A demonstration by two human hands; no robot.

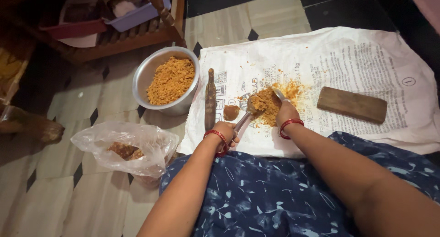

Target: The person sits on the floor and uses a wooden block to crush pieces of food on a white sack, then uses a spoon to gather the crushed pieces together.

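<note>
My left hand (225, 131) grips the handle of a metal spoon (245, 117) whose bowl digs into a heap of orange-brown crumbled stuff (268, 103) on a white printed sack (366, 63) spread on the floor. My right hand (286, 112) rests on the heap's right side and holds a second metal utensil (279, 95) against it. A small brown lump (231, 112) lies just left of the spoon. Both wrists carry red bangles.
A steel pot (145, 74) of the same orange crumbs stands left of the sack. A wooden-handled tool (210, 101) lies along the sack's left edge, a wooden block (352, 104) at right. A clear plastic bag (123, 147) with brown lumps sits near my left knee. Wooden furniture (119, 42) stands behind.
</note>
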